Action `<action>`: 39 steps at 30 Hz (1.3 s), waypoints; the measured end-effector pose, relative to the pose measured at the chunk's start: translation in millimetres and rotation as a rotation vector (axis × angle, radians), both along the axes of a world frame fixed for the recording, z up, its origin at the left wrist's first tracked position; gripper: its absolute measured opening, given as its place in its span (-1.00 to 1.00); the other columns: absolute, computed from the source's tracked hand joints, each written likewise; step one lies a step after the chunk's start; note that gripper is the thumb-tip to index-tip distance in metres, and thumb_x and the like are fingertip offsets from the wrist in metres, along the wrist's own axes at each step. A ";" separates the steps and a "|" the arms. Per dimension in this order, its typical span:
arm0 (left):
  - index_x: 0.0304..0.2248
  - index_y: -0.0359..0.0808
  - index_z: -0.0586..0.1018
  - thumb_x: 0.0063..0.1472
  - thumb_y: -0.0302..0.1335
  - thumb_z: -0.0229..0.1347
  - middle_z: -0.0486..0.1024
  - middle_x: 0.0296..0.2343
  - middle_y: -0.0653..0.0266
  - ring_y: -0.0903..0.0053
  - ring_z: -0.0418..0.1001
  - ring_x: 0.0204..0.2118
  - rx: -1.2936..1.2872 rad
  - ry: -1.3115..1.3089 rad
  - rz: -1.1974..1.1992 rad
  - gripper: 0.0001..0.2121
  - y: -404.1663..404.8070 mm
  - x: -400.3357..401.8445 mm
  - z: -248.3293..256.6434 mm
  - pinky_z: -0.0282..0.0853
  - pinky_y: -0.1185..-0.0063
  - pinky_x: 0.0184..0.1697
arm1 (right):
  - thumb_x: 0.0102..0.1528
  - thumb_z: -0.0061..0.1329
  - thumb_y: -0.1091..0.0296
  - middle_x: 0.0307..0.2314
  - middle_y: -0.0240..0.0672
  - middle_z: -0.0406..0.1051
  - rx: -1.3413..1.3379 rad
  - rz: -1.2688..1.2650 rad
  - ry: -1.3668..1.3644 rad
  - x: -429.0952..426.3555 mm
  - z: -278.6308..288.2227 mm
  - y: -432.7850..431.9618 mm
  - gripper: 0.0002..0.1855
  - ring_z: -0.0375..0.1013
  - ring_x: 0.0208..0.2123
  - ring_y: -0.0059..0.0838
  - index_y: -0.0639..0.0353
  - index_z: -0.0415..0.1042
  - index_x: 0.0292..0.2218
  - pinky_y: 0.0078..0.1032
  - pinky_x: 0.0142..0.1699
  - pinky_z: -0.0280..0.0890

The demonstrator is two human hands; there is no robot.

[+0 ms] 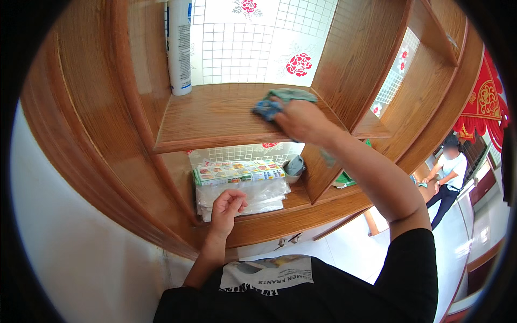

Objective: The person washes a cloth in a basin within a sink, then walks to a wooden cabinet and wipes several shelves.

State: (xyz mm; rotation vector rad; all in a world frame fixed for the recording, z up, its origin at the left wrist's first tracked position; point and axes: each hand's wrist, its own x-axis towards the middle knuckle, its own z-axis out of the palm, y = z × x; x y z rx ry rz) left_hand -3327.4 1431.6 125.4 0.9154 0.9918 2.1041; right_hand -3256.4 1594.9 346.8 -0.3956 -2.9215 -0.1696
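My right hand [301, 119] grips a bunched green and blue cloth [293, 95] on the wooden shelf board [214, 117], near the right side of the compartment. Motion blurs the hand slightly. Lower down, my left hand [228, 208] holds nothing, its fingers loosely curled. It is in front of a stack of clear plastic bags [262, 196] in the compartment below. A folded printed leaflet [238, 171] lies over those bags. At the left of the upper compartment stands a white cylindrical bottle [180, 48] with a printed label.
Beside the bags is a small pot [293, 175] with a grey item in it. An upright wooden divider [363, 52] separates the compartments. At the far right another person [450, 167] bends over a brown surface, holding a cloth. Red fringed fabric [482, 97] hangs above.
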 end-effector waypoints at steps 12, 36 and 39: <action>-0.46 -0.40 0.30 -0.04 -0.64 -0.18 0.31 -0.59 0.24 0.62 0.22 -0.57 0.504 0.548 0.475 -0.91 -64.9 4.3 151.6 0.11 0.72 -0.53 | -0.17 -0.24 0.35 -0.60 -0.07 0.33 -0.532 0.518 0.408 -75.8 8.7 -68.8 -0.80 0.33 -0.51 -0.17 0.24 0.34 -0.48 -0.41 -0.37 0.23; -0.20 -0.43 0.19 -0.14 -0.28 0.08 0.15 -0.22 0.00 0.25 0.21 -0.20 -0.966 0.639 1.415 -0.46 95.6 -111.9 277.2 0.18 0.48 -0.17 | -0.16 -0.11 0.35 -0.34 -0.22 0.31 -0.048 -0.193 -0.127 -68.5 18.9 93.9 -0.73 0.30 -0.28 -0.29 0.14 0.36 -0.33 -0.32 -0.35 0.25; -0.25 -0.43 0.25 -0.13 -0.28 0.06 0.25 -0.30 0.02 0.31 0.29 -0.29 -0.894 0.724 1.361 -0.51 92.7 -115.5 277.5 0.21 0.48 -0.22 | -0.17 -0.11 0.34 -0.35 -0.21 0.32 0.008 -0.162 -0.149 -76.3 15.8 96.2 -0.73 0.31 -0.29 -0.28 0.16 0.36 -0.34 -0.33 -0.34 0.25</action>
